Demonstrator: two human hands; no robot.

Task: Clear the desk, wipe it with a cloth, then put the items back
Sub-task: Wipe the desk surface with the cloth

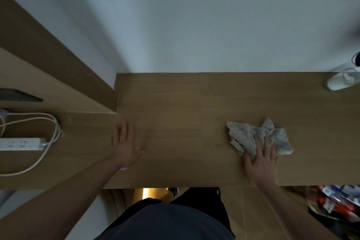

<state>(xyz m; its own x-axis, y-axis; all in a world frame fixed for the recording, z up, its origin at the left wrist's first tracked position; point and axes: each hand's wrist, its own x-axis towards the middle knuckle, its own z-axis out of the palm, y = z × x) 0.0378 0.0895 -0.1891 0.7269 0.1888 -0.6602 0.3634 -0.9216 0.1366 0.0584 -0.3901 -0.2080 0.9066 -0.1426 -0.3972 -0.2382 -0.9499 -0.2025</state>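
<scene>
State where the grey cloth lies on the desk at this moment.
In the head view, the grey cloth lies crumpled on the right half of the desk, under the right hand's flat fingers, nearer its front edge than the wall.

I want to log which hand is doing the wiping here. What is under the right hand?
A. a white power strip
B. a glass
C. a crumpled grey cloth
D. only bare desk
C: the right hand lies with straight fingers on the crumpled grey cloth, while the left hand rests flat on the desk.
</scene>
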